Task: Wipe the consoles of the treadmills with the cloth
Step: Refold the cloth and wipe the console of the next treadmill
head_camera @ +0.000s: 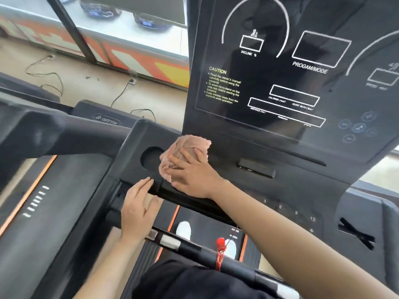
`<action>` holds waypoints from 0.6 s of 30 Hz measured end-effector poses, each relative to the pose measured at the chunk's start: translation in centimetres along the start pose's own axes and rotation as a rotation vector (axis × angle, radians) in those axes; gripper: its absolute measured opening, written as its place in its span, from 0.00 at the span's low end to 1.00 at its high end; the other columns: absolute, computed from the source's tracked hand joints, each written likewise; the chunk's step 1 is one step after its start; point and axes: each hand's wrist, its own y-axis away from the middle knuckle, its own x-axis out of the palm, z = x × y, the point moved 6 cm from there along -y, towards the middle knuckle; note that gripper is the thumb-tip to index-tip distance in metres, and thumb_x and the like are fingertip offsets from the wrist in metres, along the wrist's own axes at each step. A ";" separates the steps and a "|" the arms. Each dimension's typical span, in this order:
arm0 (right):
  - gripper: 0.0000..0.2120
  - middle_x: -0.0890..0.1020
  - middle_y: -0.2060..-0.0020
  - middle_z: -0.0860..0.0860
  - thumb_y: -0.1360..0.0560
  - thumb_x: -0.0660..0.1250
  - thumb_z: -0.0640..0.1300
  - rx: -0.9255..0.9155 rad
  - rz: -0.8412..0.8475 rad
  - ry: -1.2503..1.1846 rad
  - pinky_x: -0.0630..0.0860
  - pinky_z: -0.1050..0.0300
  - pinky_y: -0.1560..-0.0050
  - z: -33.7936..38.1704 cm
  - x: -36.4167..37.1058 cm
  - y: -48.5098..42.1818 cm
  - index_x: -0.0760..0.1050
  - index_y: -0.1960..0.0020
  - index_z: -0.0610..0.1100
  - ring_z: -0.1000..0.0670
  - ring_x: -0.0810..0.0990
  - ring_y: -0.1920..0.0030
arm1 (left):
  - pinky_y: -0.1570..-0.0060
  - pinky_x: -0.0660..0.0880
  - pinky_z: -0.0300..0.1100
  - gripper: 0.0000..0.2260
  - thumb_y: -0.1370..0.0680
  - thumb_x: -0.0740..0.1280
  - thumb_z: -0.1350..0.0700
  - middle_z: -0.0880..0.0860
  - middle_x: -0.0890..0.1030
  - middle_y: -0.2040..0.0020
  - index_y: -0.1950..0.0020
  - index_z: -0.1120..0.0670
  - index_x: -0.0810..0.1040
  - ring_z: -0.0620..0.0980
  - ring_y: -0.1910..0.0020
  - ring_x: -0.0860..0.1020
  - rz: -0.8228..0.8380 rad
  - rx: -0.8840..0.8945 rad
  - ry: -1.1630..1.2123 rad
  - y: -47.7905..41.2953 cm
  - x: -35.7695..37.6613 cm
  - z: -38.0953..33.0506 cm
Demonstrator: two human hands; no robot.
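one pink cloth [185,145] lay on the console [259,152] by the cup holder [150,158], pressed under the right hand [191,176], fingers straight; the left hand [138,209] rested relaxed on the edge.

Pink cloth [190,142] on black console [287,184]

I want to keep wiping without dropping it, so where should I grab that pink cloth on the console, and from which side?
Probably the bunched mound of the pink cloth, pinched from above on the near side. The right hand already lies flat on it there, the upright display blocks the far side, and the cup holder opens at its left.
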 end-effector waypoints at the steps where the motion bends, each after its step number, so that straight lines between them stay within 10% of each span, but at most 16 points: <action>1: 0.23 0.55 0.17 0.55 0.17 0.58 0.58 -0.031 0.006 -0.008 0.33 0.33 0.23 0.9 0.4 -0.2 0.65 0.22 0.60 0.42 0.42 0.17 | 0.28 0.62 0.32 0.23 0.22 0.60 0.50 0.54 0.79 0.32 0.31 0.59 0.79 0.52 0.31 0.74 -0.035 0.004 0.017 -0.1 -0.6 0.4; 9: 0.19 0.68 0.22 0.51 0.20 0.65 0.52 -0.117 -0.325 -0.063 0.57 0.39 0.22 3.2 1.3 4.7 0.76 0.30 0.54 0.42 0.63 0.21 | 0.31 0.70 0.46 0.17 0.19 0.64 0.54 0.54 0.81 0.35 0.34 0.59 0.81 0.55 0.35 0.76 -0.101 0.328 -0.024 -2.9 -2.1 -0.5; 18: 0.23 0.78 0.31 0.47 0.24 0.69 0.52 0.676 -0.682 0.007 0.70 0.42 0.33 -2.5 3.7 19.1 0.78 0.32 0.45 0.41 0.74 0.31 | 0.19 0.50 0.62 0.26 0.14 0.47 0.41 0.54 0.46 0.15 0.15 0.45 0.50 0.60 0.16 0.44 0.392 0.845 -0.521 -8.2 4.7 -3.6</action>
